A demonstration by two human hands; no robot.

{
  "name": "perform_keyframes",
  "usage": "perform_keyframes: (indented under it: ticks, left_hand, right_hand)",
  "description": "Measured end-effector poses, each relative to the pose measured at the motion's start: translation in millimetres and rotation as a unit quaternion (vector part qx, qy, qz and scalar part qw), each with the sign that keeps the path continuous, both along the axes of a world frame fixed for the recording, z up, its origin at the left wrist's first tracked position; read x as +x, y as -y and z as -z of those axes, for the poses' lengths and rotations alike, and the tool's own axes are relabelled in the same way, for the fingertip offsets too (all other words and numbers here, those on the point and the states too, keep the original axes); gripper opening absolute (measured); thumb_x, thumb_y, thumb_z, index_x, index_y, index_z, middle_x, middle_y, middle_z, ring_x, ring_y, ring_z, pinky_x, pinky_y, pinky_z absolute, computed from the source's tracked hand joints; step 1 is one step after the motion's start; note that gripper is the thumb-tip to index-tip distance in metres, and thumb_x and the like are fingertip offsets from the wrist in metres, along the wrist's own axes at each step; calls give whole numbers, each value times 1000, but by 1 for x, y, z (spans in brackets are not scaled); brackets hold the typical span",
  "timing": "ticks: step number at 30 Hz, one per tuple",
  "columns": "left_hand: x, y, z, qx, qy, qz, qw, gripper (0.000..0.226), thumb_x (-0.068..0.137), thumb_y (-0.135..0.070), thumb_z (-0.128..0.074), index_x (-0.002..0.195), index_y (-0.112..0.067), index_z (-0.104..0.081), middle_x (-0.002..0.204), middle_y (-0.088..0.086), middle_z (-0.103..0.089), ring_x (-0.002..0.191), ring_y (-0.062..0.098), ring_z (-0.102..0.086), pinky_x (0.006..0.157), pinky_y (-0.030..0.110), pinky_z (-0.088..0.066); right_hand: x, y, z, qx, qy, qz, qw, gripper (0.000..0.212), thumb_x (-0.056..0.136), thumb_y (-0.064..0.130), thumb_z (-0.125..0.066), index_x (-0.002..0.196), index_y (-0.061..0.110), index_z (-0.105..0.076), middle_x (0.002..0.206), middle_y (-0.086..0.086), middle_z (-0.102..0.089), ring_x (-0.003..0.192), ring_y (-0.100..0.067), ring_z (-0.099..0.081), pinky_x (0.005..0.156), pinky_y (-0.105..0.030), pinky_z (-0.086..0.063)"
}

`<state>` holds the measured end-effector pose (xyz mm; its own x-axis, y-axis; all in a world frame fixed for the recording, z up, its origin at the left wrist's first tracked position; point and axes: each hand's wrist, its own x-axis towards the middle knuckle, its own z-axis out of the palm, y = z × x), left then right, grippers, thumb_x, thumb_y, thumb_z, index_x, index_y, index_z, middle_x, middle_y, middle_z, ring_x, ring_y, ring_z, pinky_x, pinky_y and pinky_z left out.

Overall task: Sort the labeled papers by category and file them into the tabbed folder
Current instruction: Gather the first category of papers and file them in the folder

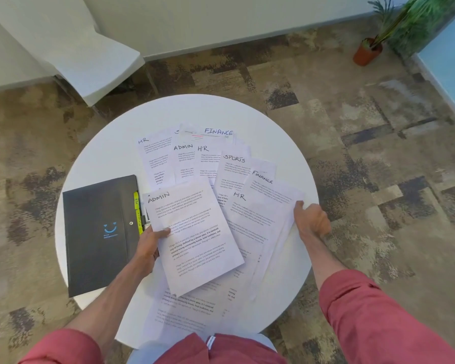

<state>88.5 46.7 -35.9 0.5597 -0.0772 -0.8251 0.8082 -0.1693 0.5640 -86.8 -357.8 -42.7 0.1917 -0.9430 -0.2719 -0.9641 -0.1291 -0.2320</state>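
Note:
Several white labeled papers lie fanned over the round white table (279,137). My left hand (149,245) pinches the left edge of the top ADMIN sheet (195,232), thumb on its face. My right hand (310,222) grips the right edge of a FINANCE sheet (271,190), which overlaps an HR sheet (250,219). Farther back lie a SPORTS sheet (234,166), another HR sheet (153,156), an ADMIN sheet (184,158) and a FINANCE sheet (216,134). The closed dark tabbed folder (100,232) lies at the left, yellow tabs (137,211) along its right edge.
A white chair (90,61) stands beyond the table at the back left. A potted plant (371,48) sits on the patterned carpet at the back right. More papers hang over the table's near edge toward my body.

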Motion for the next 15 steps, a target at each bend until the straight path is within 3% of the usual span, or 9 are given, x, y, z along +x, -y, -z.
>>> perform_keyframes:
  ticks: [2,4,9,12,15]
  left_hand:
    - [1,0,0,4,-4,-3,1000,40,98,0,-70,134,-16,-65,122,9,-80,108,38,-76,88,54,-63]
    - [2,0,1,5,-5,-4,1000,38,98,0,-70,132,-17,-66,122,10,-80,108,38,-76,87,54,-63]
    - [7,0,1,6,-6,-4,1000,38,97,0,-71,132,-15,-67,116,8,-82,102,35,-79,75,47,-66]
    - [15,-4,0,12,2,2,1000,38,97,-2,-72,133,-12,-68,119,8,-81,110,38,-77,92,55,-63]
    - [25,-9,0,18,15,2,1000,32,98,-3,-72,128,-12,-71,122,10,-80,114,39,-74,105,61,-56]
  right_hand:
    - [10,2,-1,-60,30,-25,997,34,97,39,-61,99,6,-66,95,-14,-70,90,-34,-66,79,-43,-54]
    - [28,8,2,-87,51,-121,988,21,95,29,-66,107,12,-65,105,-9,-67,100,-32,-63,87,-46,-49]
    - [100,18,14,7,75,-316,946,46,101,28,-62,145,14,-57,141,-11,-58,130,-35,-52,102,-52,-41]
    - [137,16,23,37,77,-352,932,55,103,31,-61,155,16,-48,152,-7,-51,139,-32,-45,108,-50,-37]
    - [161,14,30,32,54,-368,928,55,103,32,-61,155,18,-47,149,-7,-50,138,-31,-44,108,-49,-37]
